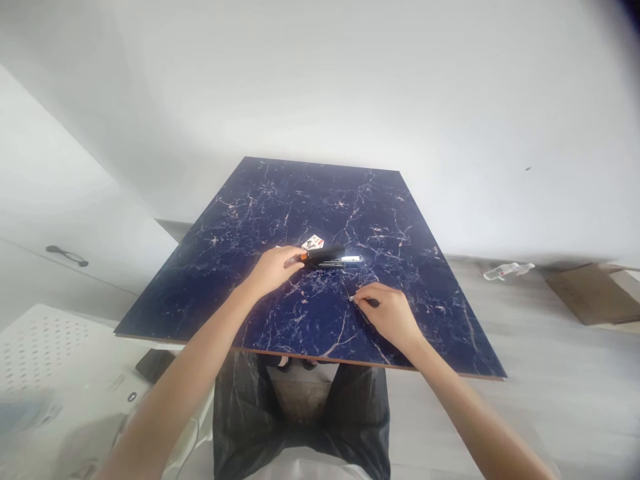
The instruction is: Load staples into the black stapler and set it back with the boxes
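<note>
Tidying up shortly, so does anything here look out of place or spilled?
What looks like a clear bottle lies on the floor near brown cardboard, oddly on its side rather than standing; no spill shows.

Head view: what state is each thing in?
Left hand: closed on black-and-orange item
Black-and-orange item: held at its orange end
Right hand: pinching small pale piece
Small pale piece: pinched, mostly hidden
White-and-red item: lying on blue tabletop
Clear bottle: on its side

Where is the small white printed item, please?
In the head view, the white printed item lies near the middle of the blue tabletop, just beyond the black item by the left hand.
</note>
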